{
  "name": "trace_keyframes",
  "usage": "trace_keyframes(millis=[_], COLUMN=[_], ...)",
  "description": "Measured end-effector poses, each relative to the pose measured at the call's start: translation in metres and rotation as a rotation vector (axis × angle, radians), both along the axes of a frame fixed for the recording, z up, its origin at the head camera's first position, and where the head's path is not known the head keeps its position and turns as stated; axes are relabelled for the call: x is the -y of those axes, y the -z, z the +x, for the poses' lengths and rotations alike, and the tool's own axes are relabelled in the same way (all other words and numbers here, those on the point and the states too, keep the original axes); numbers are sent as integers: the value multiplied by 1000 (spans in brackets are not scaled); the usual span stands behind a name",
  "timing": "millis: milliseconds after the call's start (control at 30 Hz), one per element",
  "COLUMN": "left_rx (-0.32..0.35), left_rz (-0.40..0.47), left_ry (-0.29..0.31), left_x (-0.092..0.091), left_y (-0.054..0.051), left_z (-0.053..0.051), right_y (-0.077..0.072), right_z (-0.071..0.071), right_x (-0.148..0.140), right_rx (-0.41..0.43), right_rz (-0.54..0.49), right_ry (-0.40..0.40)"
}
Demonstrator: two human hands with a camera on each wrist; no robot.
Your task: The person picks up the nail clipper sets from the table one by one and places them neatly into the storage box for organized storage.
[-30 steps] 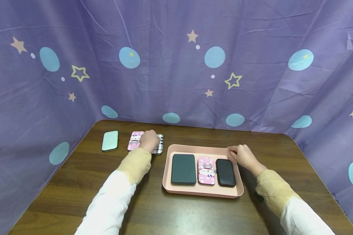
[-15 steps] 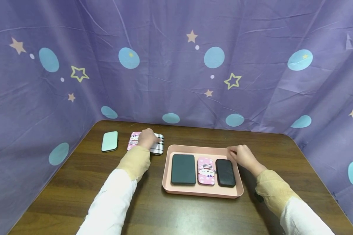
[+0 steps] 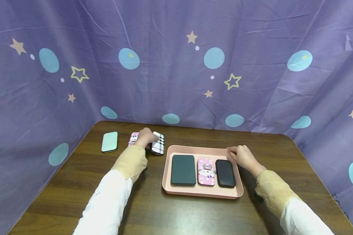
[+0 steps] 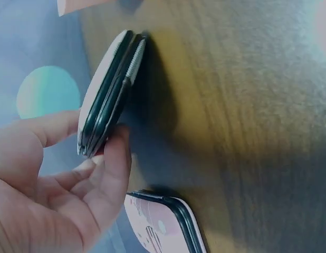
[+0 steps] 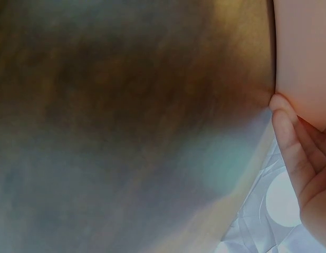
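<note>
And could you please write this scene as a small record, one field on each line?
Left hand: pinches a white-and-black checked rounded case, tilted
Right hand: pinches the far right corner of a shallow pink rectangular tray
In the tray, left to right: dark green rectangular case, pink cartoon-printed case, black textured case
Left of the tray: mint-green rounded case; second pink cartoon-printed case, partly hidden by the left hand
Surface: brown wood-grain table
Backdrop: purple patterned cloth
Unclear: whether the checked case touches the table
</note>
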State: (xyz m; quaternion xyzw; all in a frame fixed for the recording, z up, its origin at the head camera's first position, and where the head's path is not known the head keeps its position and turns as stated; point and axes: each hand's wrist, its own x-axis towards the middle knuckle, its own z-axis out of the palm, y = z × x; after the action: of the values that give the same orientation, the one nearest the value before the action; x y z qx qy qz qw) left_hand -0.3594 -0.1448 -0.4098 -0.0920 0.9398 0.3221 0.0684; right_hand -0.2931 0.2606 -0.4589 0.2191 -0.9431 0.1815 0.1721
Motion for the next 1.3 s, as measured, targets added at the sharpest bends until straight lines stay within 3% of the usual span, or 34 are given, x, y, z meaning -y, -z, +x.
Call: trace_keyframes(millis=[133,267,467,600,767,900,1300], left_rx=[107,166,168,168,159,188,241], left_rz=[230,341,437,453,493,532,699], left_ry=[-38,-57,-69,-68,-53,-46,27], left_x=[5,9,14,17,22,23,12], left_y=[-3,-4,-1,-4,-5,-6,-10], left_z=[-2,-1,4,7,5,4,8], right_y=[0,0,0,1,2,2,1], right_z=[0,1,1,1,-1,-1,0], right_x=[0,0,1,0,0,1,0], right_rx=[-10,-7,-2,16,19,16,-7], right_rz=[-2,-6,-9,-15,-11,-13,-17], right_ry=[-7,-9,-9,-5,-6,-5,-13])
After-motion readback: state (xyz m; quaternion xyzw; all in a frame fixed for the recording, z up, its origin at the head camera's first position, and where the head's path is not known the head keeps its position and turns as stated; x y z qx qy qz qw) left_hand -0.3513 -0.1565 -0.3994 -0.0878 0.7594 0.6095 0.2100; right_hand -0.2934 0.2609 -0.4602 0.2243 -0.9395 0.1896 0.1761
